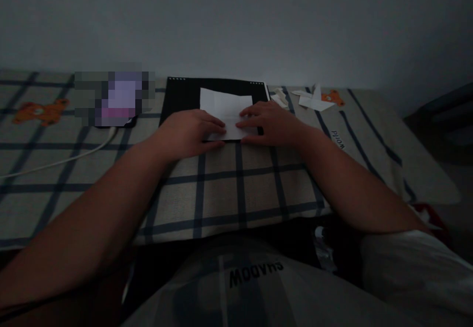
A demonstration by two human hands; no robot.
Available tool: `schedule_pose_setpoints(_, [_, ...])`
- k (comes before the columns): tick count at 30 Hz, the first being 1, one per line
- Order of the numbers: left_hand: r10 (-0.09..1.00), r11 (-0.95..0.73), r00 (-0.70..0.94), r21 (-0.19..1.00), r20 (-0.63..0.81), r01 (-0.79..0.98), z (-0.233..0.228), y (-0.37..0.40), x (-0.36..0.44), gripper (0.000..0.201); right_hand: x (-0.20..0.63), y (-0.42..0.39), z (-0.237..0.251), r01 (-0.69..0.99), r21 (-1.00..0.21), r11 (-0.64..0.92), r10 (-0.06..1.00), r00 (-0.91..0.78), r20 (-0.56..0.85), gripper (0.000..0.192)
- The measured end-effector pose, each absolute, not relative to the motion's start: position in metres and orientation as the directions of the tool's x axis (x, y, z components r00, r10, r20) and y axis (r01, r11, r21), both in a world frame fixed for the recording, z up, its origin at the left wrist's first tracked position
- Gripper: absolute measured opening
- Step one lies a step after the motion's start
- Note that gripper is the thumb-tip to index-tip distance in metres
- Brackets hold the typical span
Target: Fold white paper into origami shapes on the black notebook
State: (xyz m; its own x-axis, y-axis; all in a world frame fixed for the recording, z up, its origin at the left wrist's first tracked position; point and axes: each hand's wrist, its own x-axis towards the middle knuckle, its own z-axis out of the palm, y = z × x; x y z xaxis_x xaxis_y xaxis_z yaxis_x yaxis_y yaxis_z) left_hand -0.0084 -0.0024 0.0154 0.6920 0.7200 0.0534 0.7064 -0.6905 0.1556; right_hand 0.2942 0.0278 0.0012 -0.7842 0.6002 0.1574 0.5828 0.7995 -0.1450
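A folded sheet of white paper [226, 106] lies on a black pad [182, 98] on the checked bedcover. My left hand [192, 132] lies flat with its fingers pressing the paper's lower left part. My right hand [271, 122] presses the paper's lower right part, fingertips pointing left. The fingertips of both hands almost meet at the paper's near edge. Neither hand grips the sheet; both press it down.
A phone, blurred out [116, 97], lies left of the pad with a white cable [74, 157] running off to the left. Folded white paper pieces [314, 101] lie at the back right. The grey wall [236, 21] stands behind. The bedcover's edge [424, 179] drops off on the right.
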Motion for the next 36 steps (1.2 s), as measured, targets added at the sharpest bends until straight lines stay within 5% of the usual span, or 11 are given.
schedule_pose_setpoints(13, [0.722,-0.685,0.690,0.186,0.050,0.704,0.021,-0.003,-0.009,0.057,0.292,0.029,0.005,0.512,-0.277,0.813,0.573,-0.786,0.231,0.036])
schedule_pose_setpoints(20, [0.839,-0.543,0.535,0.213,0.100,0.812,0.018,-0.001,-0.009,0.065,0.293,0.037,0.000,0.670,-0.346,0.656,0.753,-0.615,0.235,0.045])
schedule_pose_setpoints(25, [0.882,-0.471,0.439,0.261,0.172,0.843,0.010,0.003,-0.008,0.056,0.288,0.039,-0.003,0.737,-0.447,0.507,0.861,-0.461,0.216,0.031])
schedule_pose_setpoints(36, [0.827,-0.527,0.480,0.106,0.291,0.844,0.006,-0.016,0.016,0.046,0.275,0.038,-0.008,0.786,-0.323,0.527,0.850,-0.488,0.200,0.022])
